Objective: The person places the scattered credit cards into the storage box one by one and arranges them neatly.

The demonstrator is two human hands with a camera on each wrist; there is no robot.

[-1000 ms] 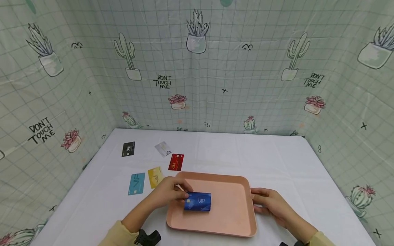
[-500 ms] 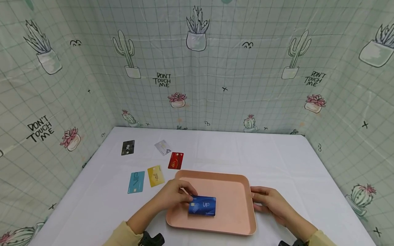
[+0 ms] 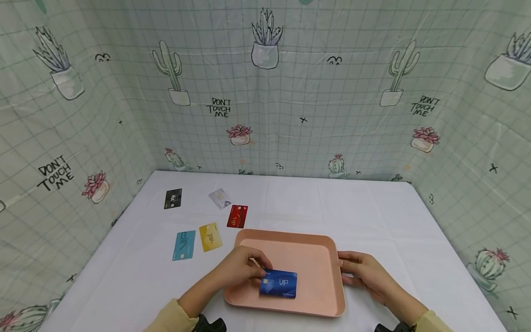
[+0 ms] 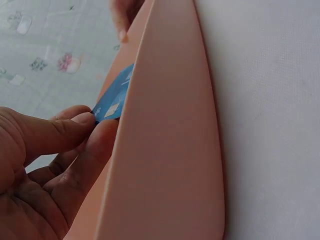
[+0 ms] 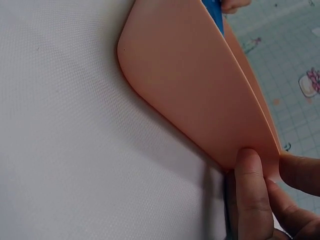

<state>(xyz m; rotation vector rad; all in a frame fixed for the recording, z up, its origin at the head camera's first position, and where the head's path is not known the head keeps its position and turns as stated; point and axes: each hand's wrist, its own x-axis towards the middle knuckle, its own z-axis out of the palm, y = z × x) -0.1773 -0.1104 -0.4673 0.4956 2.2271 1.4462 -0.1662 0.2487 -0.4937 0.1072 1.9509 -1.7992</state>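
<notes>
My left hand pinches a blue VIP card by its left end, between thumb and fingers. The card is held over the floor of a pink tray. In the left wrist view, the thumb and fingertips meet at the corner of the blue card, and the tray wall hides its lower part. At the tray's right side, my right hand rests its fingertips against the outer wall. One finger presses flat on that wall in the right wrist view.
Left of and behind the tray lie several cards on the white table: black, clear silvery, red, yellow and light blue. A patterned cloth stands around the table's back and sides.
My left hand has carried the blue card rightward and toward me over the tray. The right hand, the tray and the other cards have stayed in place.
</notes>
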